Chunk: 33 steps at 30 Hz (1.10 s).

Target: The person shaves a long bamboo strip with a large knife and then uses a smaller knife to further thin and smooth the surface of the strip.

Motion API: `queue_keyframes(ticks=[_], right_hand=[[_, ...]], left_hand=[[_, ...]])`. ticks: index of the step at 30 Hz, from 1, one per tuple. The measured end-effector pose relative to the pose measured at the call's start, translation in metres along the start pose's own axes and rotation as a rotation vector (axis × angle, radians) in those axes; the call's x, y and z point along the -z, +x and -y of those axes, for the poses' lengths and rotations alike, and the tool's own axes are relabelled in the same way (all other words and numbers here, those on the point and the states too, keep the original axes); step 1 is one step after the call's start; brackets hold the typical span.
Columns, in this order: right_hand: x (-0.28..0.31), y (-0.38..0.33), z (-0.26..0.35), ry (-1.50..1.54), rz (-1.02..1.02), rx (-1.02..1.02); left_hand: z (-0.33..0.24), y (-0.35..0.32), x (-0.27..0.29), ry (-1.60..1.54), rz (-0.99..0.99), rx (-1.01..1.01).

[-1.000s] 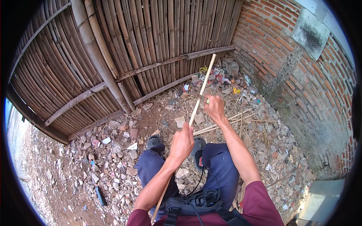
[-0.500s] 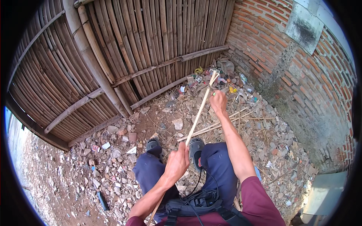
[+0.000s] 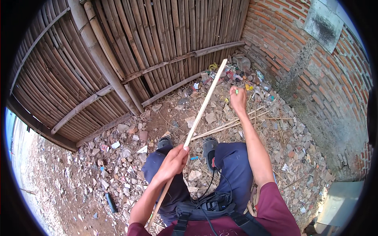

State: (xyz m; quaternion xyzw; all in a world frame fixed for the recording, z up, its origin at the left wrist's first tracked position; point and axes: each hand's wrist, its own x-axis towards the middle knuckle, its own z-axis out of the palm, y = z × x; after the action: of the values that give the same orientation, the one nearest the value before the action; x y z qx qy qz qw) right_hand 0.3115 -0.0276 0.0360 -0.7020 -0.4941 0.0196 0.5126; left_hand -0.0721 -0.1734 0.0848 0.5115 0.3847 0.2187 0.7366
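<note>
My left hand (image 3: 172, 162) is closed around a long pale bamboo strip (image 3: 207, 103). The strip slants up and away to the right, its far end in front of the rubbish heap, and its lower end runs back under my left forearm. My right hand (image 3: 238, 99) is a fist to the right of the strip, apart from it. A small bright green bit shows between its fingers; the rest of what it grips is hidden. Several more pale strips (image 3: 225, 126) lie on the ground beyond my right shoe (image 3: 210, 151).
A bamboo-slat fence (image 3: 165, 35) stands ahead and to the left, meeting a brick wall (image 3: 299, 51) on the right. Stones and litter (image 3: 252, 74) cover the ground. A dark blue object (image 3: 111, 202) lies at the left. On my lap rests a black pouch (image 3: 214, 205) with cables.
My right hand has moved right, away from the strip. My left hand has shifted left with the strip. The thin curled piece at the strip's far end no longer shows.
</note>
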Motion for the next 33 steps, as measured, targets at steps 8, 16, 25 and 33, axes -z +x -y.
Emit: queue_keyframes(ticks=[8, 16, 25, 33], right_hand=[[-0.015, -0.047, 0.083, -0.015, 0.077, 0.462], [-0.024, -0.064, 0.078, -0.144, 0.286, 0.438], [-0.026, -0.073, 0.092, -0.184, 0.301, 0.476], [-0.039, -0.066, 0.086, -0.224, 0.268, 0.479]], left_hand=[[-0.061, 0.095, -0.001, -0.23, 0.088, -0.054], [-0.041, 0.103, -0.017, -0.061, 0.008, -0.087], [-0.044, 0.095, -0.012, -0.226, 0.11, 0.026], [-0.045, 0.091, -0.01, -0.125, 0.054, -0.01]])
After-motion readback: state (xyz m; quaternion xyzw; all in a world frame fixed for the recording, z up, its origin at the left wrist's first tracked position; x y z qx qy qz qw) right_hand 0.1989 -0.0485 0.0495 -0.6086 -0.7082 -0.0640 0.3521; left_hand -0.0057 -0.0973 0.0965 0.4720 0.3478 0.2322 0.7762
